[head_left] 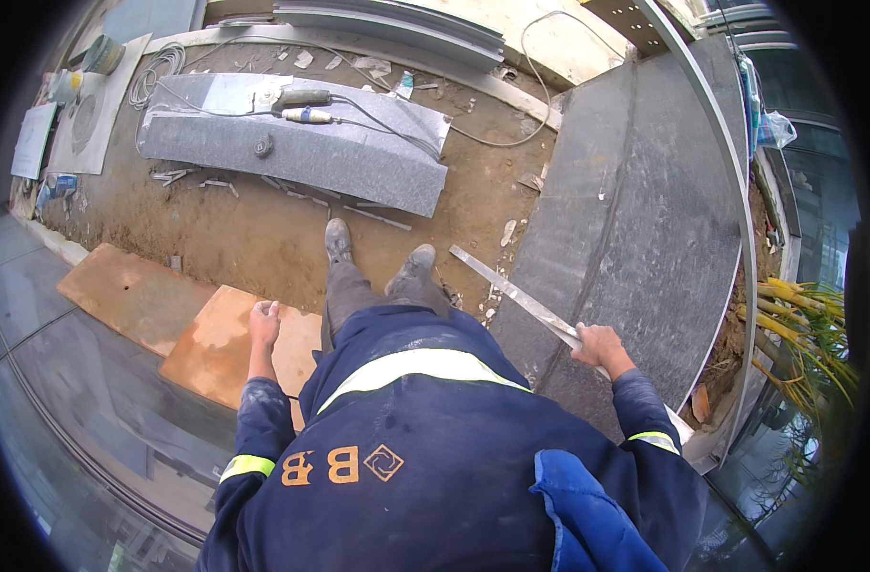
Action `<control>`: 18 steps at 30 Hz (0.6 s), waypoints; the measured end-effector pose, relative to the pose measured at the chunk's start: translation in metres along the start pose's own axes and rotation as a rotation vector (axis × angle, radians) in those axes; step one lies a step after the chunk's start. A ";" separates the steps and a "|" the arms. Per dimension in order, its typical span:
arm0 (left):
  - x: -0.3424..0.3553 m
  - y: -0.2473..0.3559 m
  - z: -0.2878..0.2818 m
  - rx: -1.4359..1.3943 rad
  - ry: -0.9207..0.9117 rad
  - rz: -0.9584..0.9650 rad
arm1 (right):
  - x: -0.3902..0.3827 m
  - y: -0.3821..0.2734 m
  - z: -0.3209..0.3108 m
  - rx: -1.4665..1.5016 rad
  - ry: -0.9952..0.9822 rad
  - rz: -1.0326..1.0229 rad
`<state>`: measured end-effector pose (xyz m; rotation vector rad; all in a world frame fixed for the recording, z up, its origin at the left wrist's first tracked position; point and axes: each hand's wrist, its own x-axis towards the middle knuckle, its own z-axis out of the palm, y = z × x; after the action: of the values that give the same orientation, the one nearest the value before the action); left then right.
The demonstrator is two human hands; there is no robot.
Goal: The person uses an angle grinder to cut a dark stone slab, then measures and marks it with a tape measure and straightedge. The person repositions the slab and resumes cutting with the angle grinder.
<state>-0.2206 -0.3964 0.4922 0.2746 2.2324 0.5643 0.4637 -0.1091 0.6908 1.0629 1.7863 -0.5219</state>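
My right hand [602,347] is closed around a long, flat metal straightedge [513,294]. It slants from the hand up and left, past the edge of a dark grey stone surface [645,219]. At my left side, my left hand [264,324] has its fingers curled above orange-brown boards [227,348]; anything inside them is too small to make out. Beyond my feet lies a grey stone slab [359,162]. On it rest an angle grinder [300,98], a cable connector [306,116] and a small round dark item [263,145], perhaps a tape measure.
A grey cable [511,144] loops across the sandy ground to a coil [154,76]. Stone offcuts lie around the slab. Grey metal channels [397,29] are stacked at the back. A curved metal rail [730,162] and a yellow-stemmed plant [788,324] stand on the right.
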 end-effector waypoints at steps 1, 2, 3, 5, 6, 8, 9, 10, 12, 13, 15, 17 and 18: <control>-0.001 -0.001 -0.002 0.001 0.006 0.002 | 0.001 0.004 -0.002 -0.028 -0.021 -0.002; -0.002 -0.003 -0.003 0.002 0.011 0.004 | 0.000 0.010 -0.002 -0.024 -0.007 -0.017; -0.004 -0.002 -0.003 0.002 0.019 0.005 | 0.000 0.016 -0.002 -0.022 0.007 -0.035; -0.008 -0.001 0.002 -0.002 0.001 -0.005 | -0.004 0.026 0.000 -0.014 0.051 -0.071; -0.010 0.001 0.004 -0.002 -0.005 -0.011 | -0.007 0.028 0.000 -0.011 0.049 -0.071; -0.018 0.008 0.012 0.027 -0.009 0.005 | -0.011 0.031 -0.001 -0.011 0.047 -0.079; -0.020 0.014 0.018 0.016 -0.027 0.006 | -0.014 0.033 0.000 -0.010 0.047 -0.070; -0.020 0.018 0.022 0.004 -0.039 0.008 | -0.014 0.033 0.000 -0.010 0.051 -0.065; -0.020 0.024 0.033 0.026 -0.050 0.031 | -0.009 0.037 0.009 0.002 0.060 -0.056; -0.017 0.022 0.035 0.034 -0.051 0.044 | 0.001 0.039 0.017 0.014 0.069 -0.056; -0.008 0.016 0.033 0.080 -0.021 0.070 | 0.022 0.034 0.023 -0.016 0.054 -0.066; -0.004 0.026 0.039 0.085 -0.024 0.099 | 0.026 0.044 0.040 -0.076 0.037 -0.031; -0.002 0.033 0.038 0.079 -0.019 0.118 | 0.027 0.049 0.047 -0.098 0.031 -0.004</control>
<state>-0.1901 -0.3566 0.4879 0.4529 2.2338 0.5343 0.5248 -0.1058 0.6513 1.0051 1.8221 -0.4182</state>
